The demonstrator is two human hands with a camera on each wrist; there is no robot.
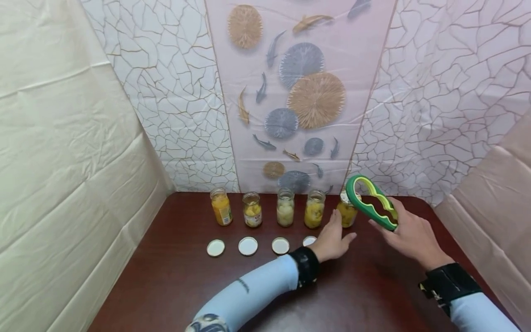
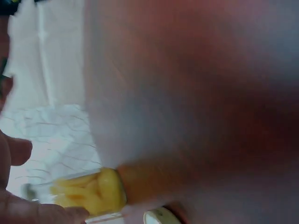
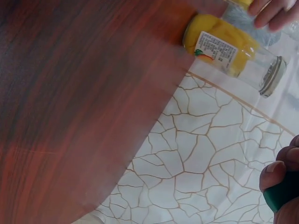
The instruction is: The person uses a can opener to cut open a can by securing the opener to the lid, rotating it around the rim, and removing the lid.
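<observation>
Green jar opener (image 1: 371,202): long axis slanted, big ring up-left over the lidded jar (image 1: 346,213) at the row's right end. Your right hand (image 1: 410,237) grips its lower end; your left hand (image 1: 332,240), fingers relaxed, touches that jar on the bench (image 1: 166,276).

Motion blur smeared the table (image 2: 196,93) in the left wrist view, the left hand (image 1: 332,240) hid the fourth lid (image 1: 309,240) in part, and the opener (image 3: 280,193) was cut off at the frame edge.

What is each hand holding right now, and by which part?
The right hand grips the green jar opener by its narrow lower end. The left hand holds nothing, fingers near the rightmost jar.
</observation>
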